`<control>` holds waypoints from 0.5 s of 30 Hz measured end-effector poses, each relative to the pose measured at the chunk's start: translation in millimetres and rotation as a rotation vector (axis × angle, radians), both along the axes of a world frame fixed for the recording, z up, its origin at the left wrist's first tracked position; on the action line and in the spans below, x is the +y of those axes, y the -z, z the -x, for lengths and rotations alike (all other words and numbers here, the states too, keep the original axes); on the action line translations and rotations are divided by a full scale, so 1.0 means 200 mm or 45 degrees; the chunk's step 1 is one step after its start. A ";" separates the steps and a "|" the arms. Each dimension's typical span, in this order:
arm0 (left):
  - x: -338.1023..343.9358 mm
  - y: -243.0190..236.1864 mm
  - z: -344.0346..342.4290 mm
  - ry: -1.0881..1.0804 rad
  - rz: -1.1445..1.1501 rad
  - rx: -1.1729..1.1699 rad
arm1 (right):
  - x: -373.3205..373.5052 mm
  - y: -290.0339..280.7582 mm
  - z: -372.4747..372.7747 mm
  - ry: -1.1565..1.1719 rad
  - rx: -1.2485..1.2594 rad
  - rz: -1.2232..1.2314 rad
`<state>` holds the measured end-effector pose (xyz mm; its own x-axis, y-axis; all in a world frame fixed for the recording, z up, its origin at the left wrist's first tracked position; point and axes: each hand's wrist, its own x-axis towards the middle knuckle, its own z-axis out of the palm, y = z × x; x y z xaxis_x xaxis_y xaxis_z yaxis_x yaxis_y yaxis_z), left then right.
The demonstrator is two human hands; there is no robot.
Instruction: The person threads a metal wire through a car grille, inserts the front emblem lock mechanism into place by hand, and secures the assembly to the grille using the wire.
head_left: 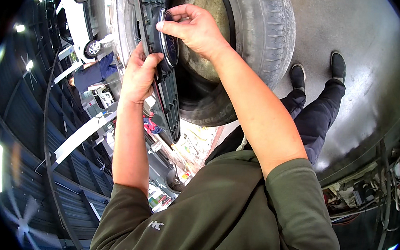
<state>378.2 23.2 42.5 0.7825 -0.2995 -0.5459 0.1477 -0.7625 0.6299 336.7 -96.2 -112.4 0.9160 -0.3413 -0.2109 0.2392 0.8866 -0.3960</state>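
A long black plastic car grille [168,96] with slatted sections stands in front of me, against a large tire. At its middle sits an oval dark blue emblem [170,45] with a chrome rim. My left hand [139,74] is closed around the grille's edge just below the emblem, with the thumb on the front side. My right hand [194,30] pinches the upper edge of the emblem between thumb and fingers. Whether the emblem is fixed to the grille cannot be made out.
Behind the grille lies a worn tire [268,36] with a dirty inner side. Two legs in dark trousers [320,120] stand on the grey floor [372,87]. A person in dark blue [96,73] and a white car [77,19] are farther left. Clutter [359,196] fills the lower right.
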 end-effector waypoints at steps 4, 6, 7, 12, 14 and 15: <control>-0.02 0.01 0.03 -0.044 0.031 -0.017 | 0.00 0.01 -0.01 0.007 0.039 0.081; -0.02 0.01 0.03 -0.055 0.026 -0.018 | 0.00 0.01 -0.01 0.011 0.022 0.044; -0.02 0.01 0.03 -0.058 0.019 -0.018 | 0.01 0.01 -0.01 0.009 0.020 0.045; -0.07 0.02 0.07 -0.045 0.061 -0.040 | -0.01 0.01 0.02 0.007 -0.025 0.039; -0.07 0.03 0.06 -0.056 0.073 -0.038 | 0.00 -0.01 0.05 -0.050 0.000 0.024; -0.06 0.04 0.05 -0.072 0.071 -0.036 | 0.00 -0.02 0.07 -0.103 0.023 0.003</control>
<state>368.1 11.5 34.6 0.8141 -0.2836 -0.5068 0.1711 -0.7167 0.6760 322.6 -96.8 -107.5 0.9365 -0.2672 -0.2270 0.1598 0.9016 -0.4020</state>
